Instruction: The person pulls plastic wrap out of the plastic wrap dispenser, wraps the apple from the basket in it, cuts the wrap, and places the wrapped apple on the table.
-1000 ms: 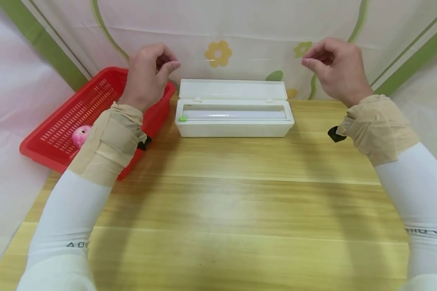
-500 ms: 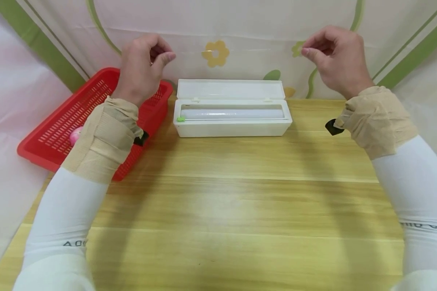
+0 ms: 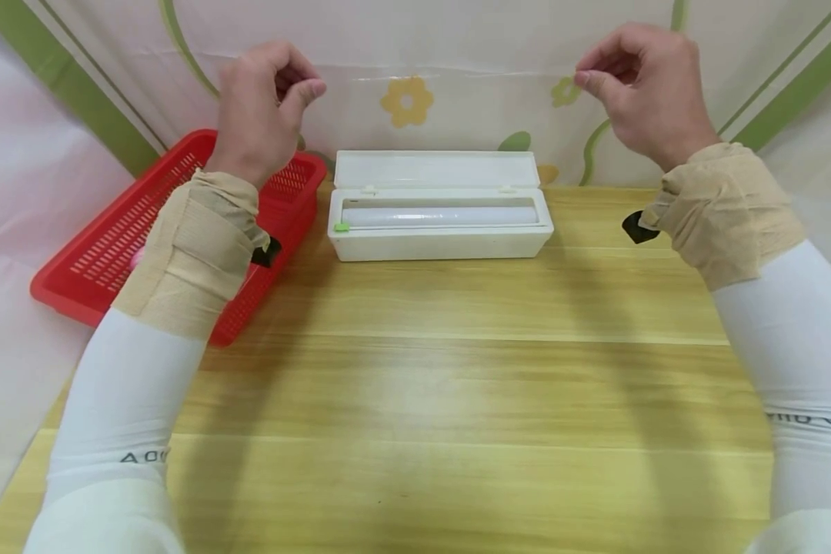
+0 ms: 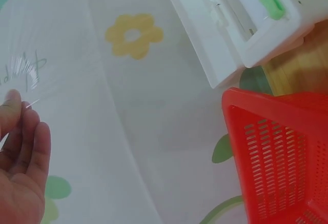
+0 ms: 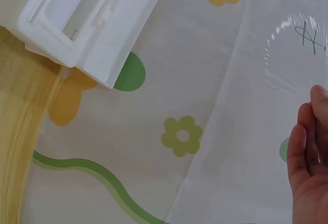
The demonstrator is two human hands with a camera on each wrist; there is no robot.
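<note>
Clear cling film (image 4: 24, 73) stretches between my two raised hands, showing as glints and fine creases in both wrist views. My left hand (image 3: 258, 111) pinches one corner between thumb and fingers. On the other side my right hand (image 3: 654, 96) pinches the opposite corner the same way. Below and between them sits a white cling film dispenser (image 3: 439, 246), its lid (image 3: 436, 169) tipped back. Inside lies a roll of film (image 3: 439, 216). A green slide cutter (image 3: 342, 227) rests at the left end of its front rail.
A red plastic basket (image 3: 62, 288) stands at the left, partly behind my left forearm. A sliver of something pink (image 3: 136, 258) shows inside it. The wooden table (image 3: 422, 385) runs back to a flower-printed curtain (image 3: 457, 38).
Both hands have risen higher and farther from the table, still holding the film. My left hand has shifted slightly left. The dispenser and basket stay in place; the pink thing is now mostly covered.
</note>
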